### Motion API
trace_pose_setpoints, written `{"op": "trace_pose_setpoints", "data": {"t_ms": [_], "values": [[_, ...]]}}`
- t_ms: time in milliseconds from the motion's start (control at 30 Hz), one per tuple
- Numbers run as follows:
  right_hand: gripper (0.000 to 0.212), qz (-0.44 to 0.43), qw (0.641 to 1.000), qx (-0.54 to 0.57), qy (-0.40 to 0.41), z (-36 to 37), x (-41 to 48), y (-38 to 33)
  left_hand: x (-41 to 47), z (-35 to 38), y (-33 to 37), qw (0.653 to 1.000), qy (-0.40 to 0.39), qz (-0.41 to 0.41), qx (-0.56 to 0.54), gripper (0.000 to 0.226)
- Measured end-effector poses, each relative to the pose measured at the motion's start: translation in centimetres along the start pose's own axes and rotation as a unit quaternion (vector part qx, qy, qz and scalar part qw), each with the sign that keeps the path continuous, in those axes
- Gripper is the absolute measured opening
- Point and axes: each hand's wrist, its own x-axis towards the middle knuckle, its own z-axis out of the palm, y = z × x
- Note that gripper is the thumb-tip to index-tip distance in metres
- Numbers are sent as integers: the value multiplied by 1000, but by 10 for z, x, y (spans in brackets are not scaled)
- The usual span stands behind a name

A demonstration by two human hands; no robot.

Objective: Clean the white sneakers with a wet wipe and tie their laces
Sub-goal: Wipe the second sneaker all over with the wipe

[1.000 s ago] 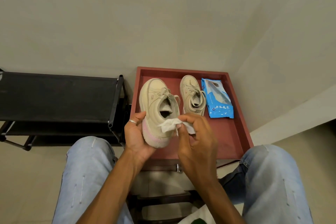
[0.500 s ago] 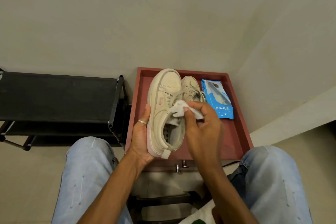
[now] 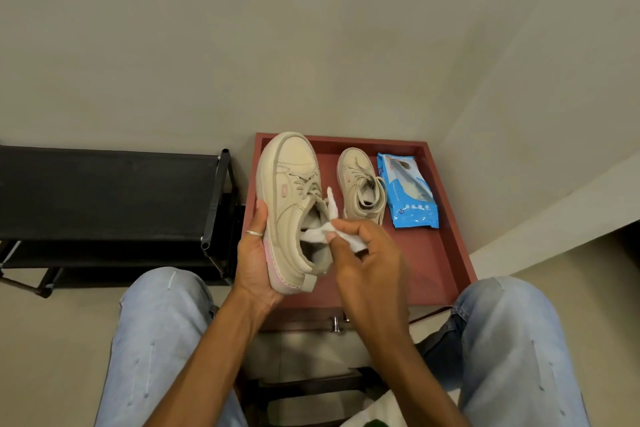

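Right hand [image 3: 363, 253]: I see thumb and fingertips pinched on a crumpled wet wipe [image 3: 332, 229], pressed at the collar opening of the held sneaker [image 3: 294, 204]. Left hand [image 3: 254, 260]: fingers curled round the sole side, ring on one finger, cradling that shoe tilted above the red tray [image 3: 446, 236], toe pointing away. Laces loose. Second sneaker [image 3: 360, 184] sits in the tray, just beside a blue wipes packet [image 3: 408, 191]. Black rack [image 3: 104, 191] to the left.
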Motion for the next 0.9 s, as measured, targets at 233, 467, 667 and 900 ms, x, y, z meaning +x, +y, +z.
{"op": "trace_pose_setpoints", "data": {"t_ms": [233, 467, 667, 900], "values": [[16, 12, 1000, -13, -18, -1, 7, 6, 0, -6, -6, 1000, -1, -13, 8, 61], [11, 24, 1000, -9, -10, 0, 6, 4, 3, -6, -2, 1000, 17, 0, 2, 59], [9, 62, 998, -13, -21, 2, 3, 7, 6, -7, -4, 998, 43, 41, 6, 54], [11, 1, 999, -36, 6, 2, -19, 4, 6, -6, -8, 992, 92, 88, 10, 57]]}}
